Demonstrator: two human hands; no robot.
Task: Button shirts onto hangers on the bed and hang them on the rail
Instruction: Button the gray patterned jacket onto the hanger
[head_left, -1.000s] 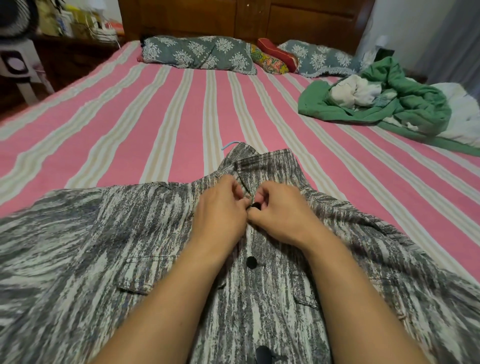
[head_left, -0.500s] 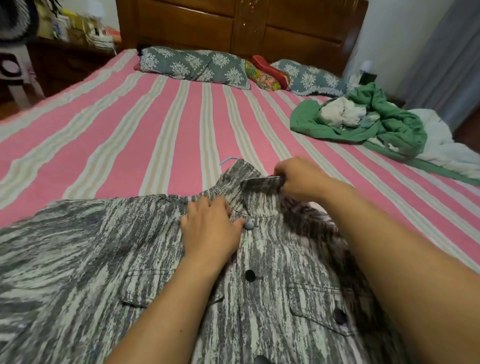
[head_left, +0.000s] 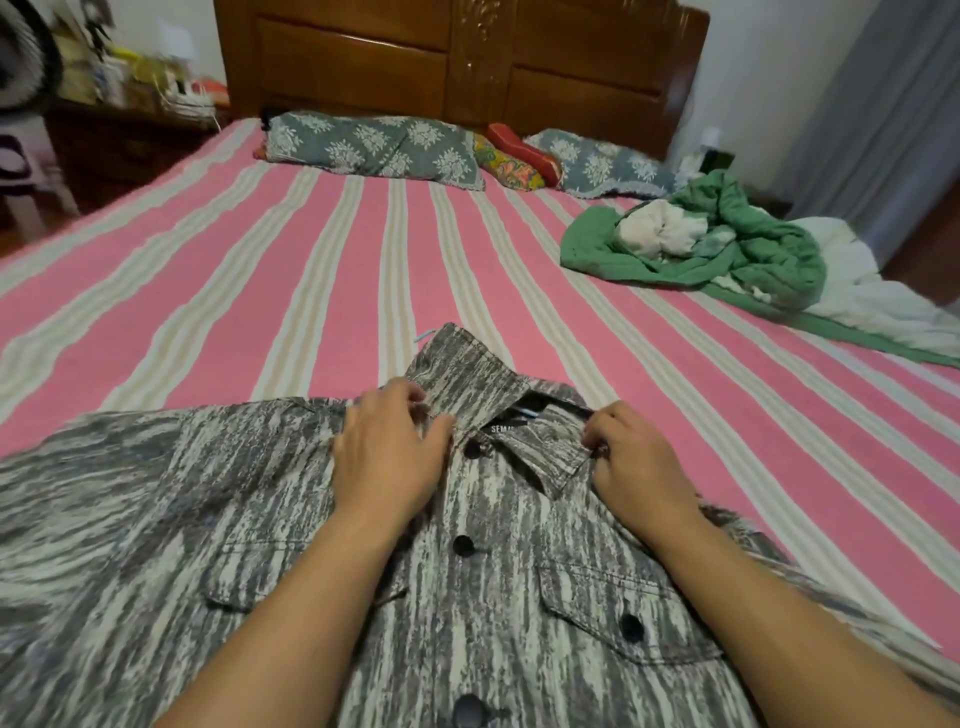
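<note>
Shirt: we see the grey and white streaked shirt (head_left: 291, 519) lying flat, front side up, on the near part of the bed (head_left: 311, 270). It covers the whole lower part of the view, and its lower hem is cut by the bottom border.
Collar: the collar (head_left: 467, 379) is at the far end of the shirt, pointing toward the headboard (head_left: 457, 67). Its left flap stands partly up, its right flap lies folded down, and a black label shows between them.
Buttons: dark buttons (head_left: 464, 545) run down the middle line of the shirt, and one more sits on the right chest pocket.
Hanger: only a small pale blue tip (head_left: 423, 333) shows just beyond the collar; we cannot tell more of it.
Open room: beyond the collar the pink striped cover is bare up to the pillows (head_left: 374, 145). On the left it stays bare up to the bed edge.
Right side: a green blanket (head_left: 753, 249) with white cloth in it lies well apart from the shirt, near the right edge of the bed.
Left hand: our left hand (head_left: 387, 457) lies palm down on the shirt beside the placket, and its fingers are curled on the edge of the left collar flap.
Right hand: our right hand (head_left: 636, 462) has the fingers curled and pinches the tip of the right collar flap.
Arms: both forearms come from the bottom border and lie above the shirt front, one on each side of the button line.
</note>
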